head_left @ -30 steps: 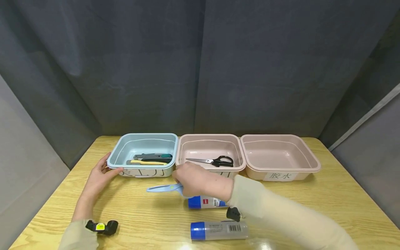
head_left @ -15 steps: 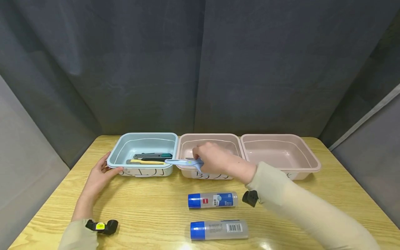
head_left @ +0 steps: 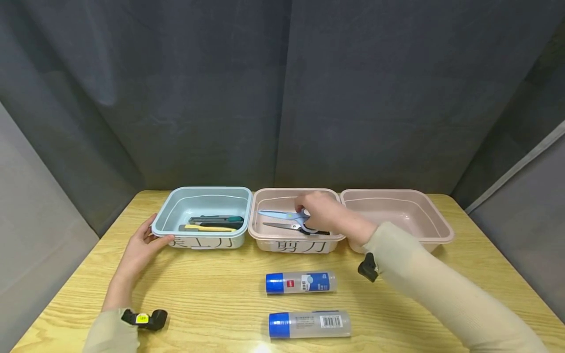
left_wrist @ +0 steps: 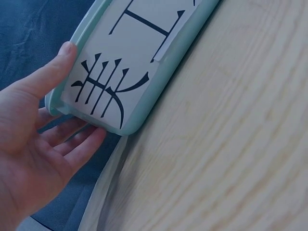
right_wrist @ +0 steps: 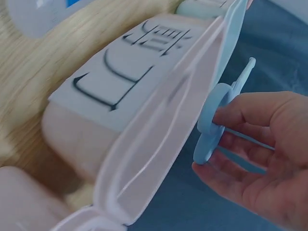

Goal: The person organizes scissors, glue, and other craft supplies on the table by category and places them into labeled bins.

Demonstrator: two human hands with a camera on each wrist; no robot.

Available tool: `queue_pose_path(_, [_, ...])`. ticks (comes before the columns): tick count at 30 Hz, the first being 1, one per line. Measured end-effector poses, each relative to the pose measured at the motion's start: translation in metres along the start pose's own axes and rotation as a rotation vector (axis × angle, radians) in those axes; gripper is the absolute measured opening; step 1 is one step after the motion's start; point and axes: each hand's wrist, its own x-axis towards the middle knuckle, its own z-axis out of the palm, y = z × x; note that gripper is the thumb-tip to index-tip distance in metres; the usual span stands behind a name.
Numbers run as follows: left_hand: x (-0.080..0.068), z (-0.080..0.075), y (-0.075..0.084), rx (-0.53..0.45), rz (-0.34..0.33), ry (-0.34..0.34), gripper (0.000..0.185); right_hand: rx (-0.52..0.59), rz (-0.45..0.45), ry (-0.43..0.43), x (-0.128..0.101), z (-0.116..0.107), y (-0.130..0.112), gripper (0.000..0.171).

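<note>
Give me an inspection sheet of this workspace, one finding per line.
Surface: wooden table, light grain.
Job's things: blue scissors held over the middle pink tray, above black-handled scissors lying inside.
Clutter: blue tray with utility knives; right pink tray; two blue-capped glue sticks lying on the table.
Hands: right hand grips the blue scissors by the handle; left hand holds the blue tray's front corner.
Cables: nothing seen.
Surroundings: dark grey curtain behind and at both sides; a black camera mount on each wrist.
</note>
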Motion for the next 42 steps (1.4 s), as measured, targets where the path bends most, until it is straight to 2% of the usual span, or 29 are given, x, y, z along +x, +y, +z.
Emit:
queue_pose_path(12, [-0.002, 0.0, -0.001, 0.003, -0.014, 0.0, 0.088, 0.002, -0.033, -0.009, 0.004, 0.027, 0.029, 0.022])
queue_pose_path(20, [-0.006, 0.0, -0.001, 0.01, -0.01, 0.008, 0.088, 0.031, 0.036, -0.079, 0.006, 0.046, 0.039, 0.027])
queue_pose_path(38, [-0.006, 0.002, 0.0, 0.018, -0.005, 0.007, 0.087, -0.014, 0.01, -0.086, 0.012, 0.07, 0.054, 0.026])
queue_pose_path(42, [-0.006, 0.003, 0.0, 0.016, -0.006, 0.006, 0.087, 0.0, 0.029, -0.094, 0.013, 0.073, 0.055, 0.027])
